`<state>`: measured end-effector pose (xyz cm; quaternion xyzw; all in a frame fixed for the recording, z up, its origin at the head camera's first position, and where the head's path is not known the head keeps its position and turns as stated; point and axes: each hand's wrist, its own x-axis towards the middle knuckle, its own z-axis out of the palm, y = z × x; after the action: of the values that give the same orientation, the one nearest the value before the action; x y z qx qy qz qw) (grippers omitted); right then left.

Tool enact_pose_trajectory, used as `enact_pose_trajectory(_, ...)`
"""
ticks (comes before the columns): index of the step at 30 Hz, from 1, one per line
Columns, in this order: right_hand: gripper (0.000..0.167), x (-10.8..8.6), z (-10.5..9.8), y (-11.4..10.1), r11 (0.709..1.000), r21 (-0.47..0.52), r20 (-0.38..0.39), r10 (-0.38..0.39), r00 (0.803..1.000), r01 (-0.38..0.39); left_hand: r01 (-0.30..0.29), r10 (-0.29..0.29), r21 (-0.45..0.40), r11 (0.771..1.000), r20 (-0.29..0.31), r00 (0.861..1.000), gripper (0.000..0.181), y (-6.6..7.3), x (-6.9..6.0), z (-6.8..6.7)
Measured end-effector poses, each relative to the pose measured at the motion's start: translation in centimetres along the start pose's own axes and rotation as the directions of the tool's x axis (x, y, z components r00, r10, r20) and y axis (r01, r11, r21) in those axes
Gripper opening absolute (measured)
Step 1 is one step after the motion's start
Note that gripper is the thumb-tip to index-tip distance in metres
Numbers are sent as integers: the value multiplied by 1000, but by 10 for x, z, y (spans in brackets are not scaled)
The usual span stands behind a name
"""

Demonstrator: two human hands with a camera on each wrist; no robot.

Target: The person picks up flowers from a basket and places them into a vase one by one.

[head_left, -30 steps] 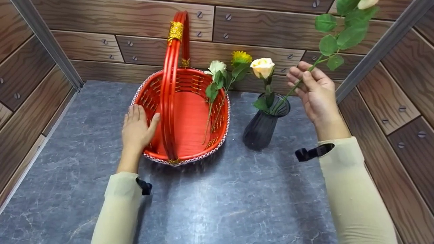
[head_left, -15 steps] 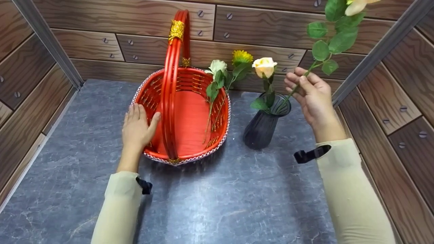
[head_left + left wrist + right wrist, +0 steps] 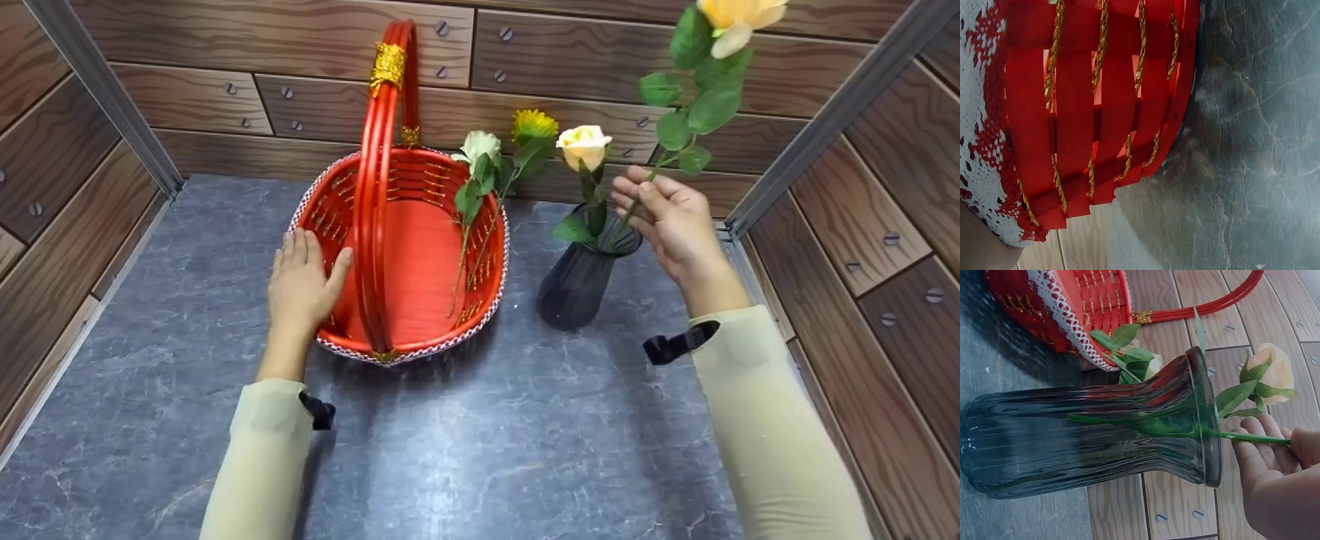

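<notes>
The right hand (image 3: 671, 225) pinches the green stem (image 3: 1261, 437) of a tall leafy flower with orange-yellow petals (image 3: 739, 19); the stem's lower part is inside the dark glass vase (image 3: 576, 289). A peach rose (image 3: 583, 148) also stands in that vase, its head left of the hand. At the left, the left hand (image 3: 304, 281) rests on the rim of the red basket (image 3: 420, 262), fingers straight and thumb spread. Inside the basket's right side lean a white flower (image 3: 480, 150) and a yellow flower (image 3: 535, 126). The left wrist view shows the basket's woven side (image 3: 1078, 112).
The red handle (image 3: 371, 195) arches over the basket. Wood-patterned walls (image 3: 570, 67) stand behind and on both sides of the grey marbled tabletop (image 3: 480, 450). Between basket and vase is a narrow strip of tabletop.
The right hand and its flower have moved left and down, with the stem sinking lower toward the vase and more of the petals showing. The left hand has stayed on the basket.
</notes>
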<state>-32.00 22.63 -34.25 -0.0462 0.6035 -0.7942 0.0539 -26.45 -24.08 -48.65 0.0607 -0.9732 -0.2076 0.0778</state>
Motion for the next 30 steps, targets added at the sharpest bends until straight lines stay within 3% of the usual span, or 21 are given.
enact_pose_trajectory(5, 50, 1, 1, 1, 992, -106, 28, 77, 997, -74, -3, 3, -4, 1000, -5, 1000, 94, 0, 0, 0)
enact_pose_trajectory(11, 49, 1, 1, -2, 956, -239, 10, 176, 984, -169, 0, 0, -9, 1000, -10, 1000, 93, -1, 0, 2)
enact_pose_trajectory(17, 48, 3, 1, -10, 925, -313, 3, 227, 974, -215, -8, 7, -15, 1000, -25, 1000, 95, -2, 1, 3)
enact_pose_trajectory(24, 53, 3, -2, -20, 904, -321, 17, 304, 953, -283, -8, 8, -18, 1000, -18, 1000, 95, -1, -1, 2)
enact_pose_trajectory(30, 53, -3, -8, -28, 874, -395, 25, 318, 948, -282, -6, 6, -25, 1000, -11, 1000, 94, 1, -1, 0)
